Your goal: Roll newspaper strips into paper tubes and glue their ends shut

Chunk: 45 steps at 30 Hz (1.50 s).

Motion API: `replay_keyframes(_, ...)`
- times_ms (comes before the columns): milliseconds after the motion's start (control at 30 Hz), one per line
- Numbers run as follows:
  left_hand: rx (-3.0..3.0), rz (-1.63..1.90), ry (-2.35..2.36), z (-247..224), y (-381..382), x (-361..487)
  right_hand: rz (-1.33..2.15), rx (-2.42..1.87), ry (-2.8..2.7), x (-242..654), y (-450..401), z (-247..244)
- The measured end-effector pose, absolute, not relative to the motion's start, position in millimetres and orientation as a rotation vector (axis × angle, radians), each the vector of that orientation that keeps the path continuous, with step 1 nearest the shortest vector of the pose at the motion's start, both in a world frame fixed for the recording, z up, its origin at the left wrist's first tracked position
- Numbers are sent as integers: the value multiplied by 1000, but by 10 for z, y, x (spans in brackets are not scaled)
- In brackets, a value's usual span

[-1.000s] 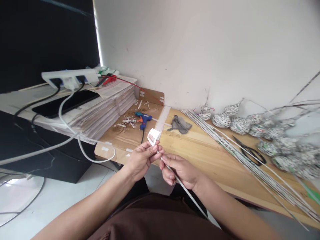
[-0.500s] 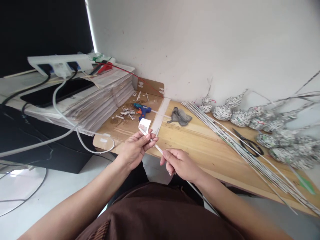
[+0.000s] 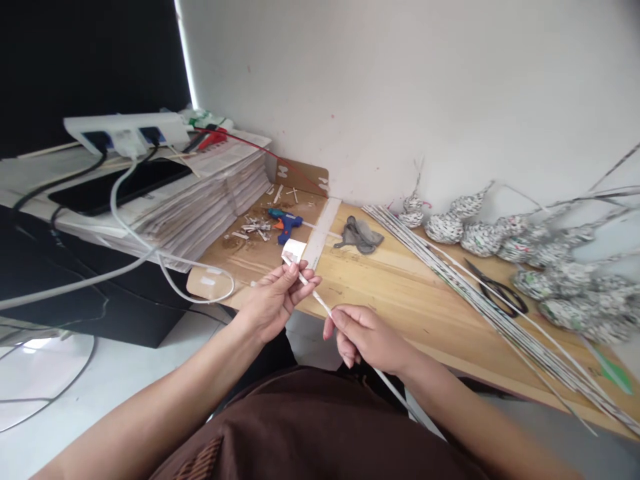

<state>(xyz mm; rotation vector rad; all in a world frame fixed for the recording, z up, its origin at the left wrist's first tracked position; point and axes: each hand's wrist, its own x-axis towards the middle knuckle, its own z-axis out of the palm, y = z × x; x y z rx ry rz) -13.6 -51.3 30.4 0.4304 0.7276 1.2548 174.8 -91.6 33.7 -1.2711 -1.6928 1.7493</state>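
A thin white rolled-paper stick (image 3: 321,303) runs slantwise between my two hands, in front of the table edge. My left hand (image 3: 280,293) pinches it near its far end, where a small unrolled flap of white paper (image 3: 295,250) stands up beyond the fingertips. With thumb and fingers closed, my right hand (image 3: 361,331) grips the stick lower down. The rest of the stick passes behind that hand and slopes down over my lap. Just past the paper flap lies a blue glue gun (image 3: 287,225) on a sheet of cardboard.
Paper scraps (image 3: 255,229) lie left of the glue gun. A grey cloth (image 3: 360,235), a bundle of paper sticks (image 3: 465,293), black scissors (image 3: 503,297) and several woven paper shapes (image 3: 480,238) spread rightward. At left, stacked newspapers (image 3: 210,187) carry a power strip (image 3: 125,130) and a phone (image 3: 120,185).
My right hand has slid a little down and right along the stick, so more of it shows between my hands. The paper flap looks smaller.
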Motion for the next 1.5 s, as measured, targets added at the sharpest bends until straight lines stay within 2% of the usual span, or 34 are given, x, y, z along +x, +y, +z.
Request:
replay_keyframes(67,438,1249,728,309,-524,-130,1807,-1256,-1673,1739,-899,315)
replay_keyframes(200,457,1249,728,309,-530,-119,1230,-1333,-1907,1700,-885,357)
replay_keyframes(233,464,1241,729,308,-530,-120,1192,-1329,-1915,1696,-880,363)
replay_keyframes(267,472,1230,730,308,-531,-122,1269,-1312,-1883,1696,-872,362)
replay_keyframes(400,489,1179,728,306,-540,-138,2038,-1071,-1481,1734,-829,308)
replay_keyframes(433,487,1174,727,307,-541,-140,2111,-1047,-1427,1742,-826,300)
replay_keyframes(500,480,1178,730,310,-539,-140,1980,-1130,-1511,1742,-835,305)
replay_keyframes(600,461,1211,740,316,-528,-135,1465,-1296,-1749,1712,-872,337)
replay_keyframes(633,448,1224,744,316,-524,-135,1400,-1311,-1774,1703,-880,339)
replay_keyframes(700,415,1241,756,314,-519,-135,1574,-1278,-1698,1701,-875,321)
replay_keyframes(800,381,1229,775,301,-517,-139,2097,-1061,-1373,1733,-834,259)
replay_keyframes(867,375,1213,776,287,-516,-142,2242,-962,-1254,1755,-814,235)
replay_keyframes(967,376,1197,769,262,-510,-143,2009,-1124,-1464,1746,-837,268)
replay_keyframes(1100,382,1208,760,251,-498,-144,1200,-1330,-1867,1692,-897,348)
replay_keyframes(1167,396,1205,740,259,-497,-151,1241,-1327,-1851,1683,-887,347)
replay_keyframes(1267,417,1185,715,270,-503,-166,1858,-1168,-1546,1698,-831,303)
replay_keyframes(1333,411,1178,719,270,-509,-175,2134,-1033,-1369,1707,-808,285)
replay_keyframes(1400,401,1187,735,265,-511,-181,2074,-1072,-1438,1700,-823,291)
replay_keyframes(1500,398,1229,752,258,-509,-190,1491,-1277,-1729,1665,-890,317)
